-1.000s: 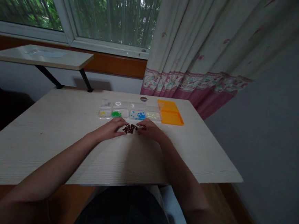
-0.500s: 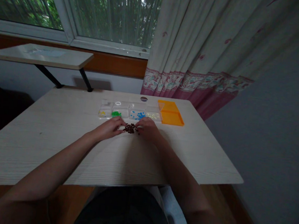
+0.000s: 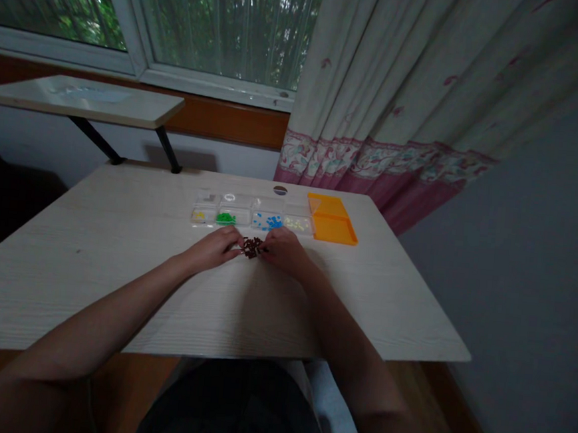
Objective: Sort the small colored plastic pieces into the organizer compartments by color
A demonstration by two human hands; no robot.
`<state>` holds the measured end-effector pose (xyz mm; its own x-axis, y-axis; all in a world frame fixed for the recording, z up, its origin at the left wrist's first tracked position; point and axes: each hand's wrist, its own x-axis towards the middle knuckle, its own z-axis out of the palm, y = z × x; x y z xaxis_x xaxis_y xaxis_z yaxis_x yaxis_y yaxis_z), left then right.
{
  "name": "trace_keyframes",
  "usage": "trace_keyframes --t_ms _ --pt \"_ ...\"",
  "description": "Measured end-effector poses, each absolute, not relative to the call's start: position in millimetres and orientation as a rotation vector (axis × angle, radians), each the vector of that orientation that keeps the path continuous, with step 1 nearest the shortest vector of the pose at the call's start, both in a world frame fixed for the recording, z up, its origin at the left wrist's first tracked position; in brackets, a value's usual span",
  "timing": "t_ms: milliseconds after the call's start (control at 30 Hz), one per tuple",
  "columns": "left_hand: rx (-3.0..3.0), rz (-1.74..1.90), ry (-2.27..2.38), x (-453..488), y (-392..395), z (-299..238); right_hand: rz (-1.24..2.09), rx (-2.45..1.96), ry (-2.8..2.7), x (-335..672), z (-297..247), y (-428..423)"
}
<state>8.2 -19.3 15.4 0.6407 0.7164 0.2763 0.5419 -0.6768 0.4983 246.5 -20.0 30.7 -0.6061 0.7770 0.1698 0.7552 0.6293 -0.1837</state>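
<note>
A small heap of dark brown pieces (image 3: 252, 247) lies on the pale wooden table, between my two hands. My left hand (image 3: 215, 247) curves against the heap's left side, with thumb and fingers apart. From the right, my right hand (image 3: 282, 248) rests against the other side, its fingers bent and partly overlapping the heap's edge. No piece is visibly gripped in either hand. Just beyond, clear lidded boxes stand in a row: one with yellow bits (image 3: 198, 215), one with green bits (image 3: 226, 218), one with blue bits (image 3: 274, 223), one with pale yellow bits (image 3: 296, 224).
An open orange case (image 3: 335, 230) lies at the right end of the row. Behind the boxes is a round grommet (image 3: 280, 190) in the table (image 3: 402, 305). A raised shelf (image 3: 142, 108) on black legs stands at the back left. Curtains (image 3: 377, 117) hang behind.
My right hand has shifted slightly left, in against the brown heap, and loose pieces at its right are no longer visible. My left hand stays about where it was. The view has tilted slightly.
</note>
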Motion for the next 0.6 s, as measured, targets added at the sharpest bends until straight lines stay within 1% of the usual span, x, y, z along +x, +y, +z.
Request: trace_keyframes --t_ms 367,600 --pt "2.513 0.651 1.030 10.6 -21.4 16.0 0.150 -1.250 -2.599 246.7 31.1 -19.4" --pt "2.538 0.754 1.022 16.0 -26.9 20.0 0.187 -1.103 -2.437 248.0 21.9 -13.8"
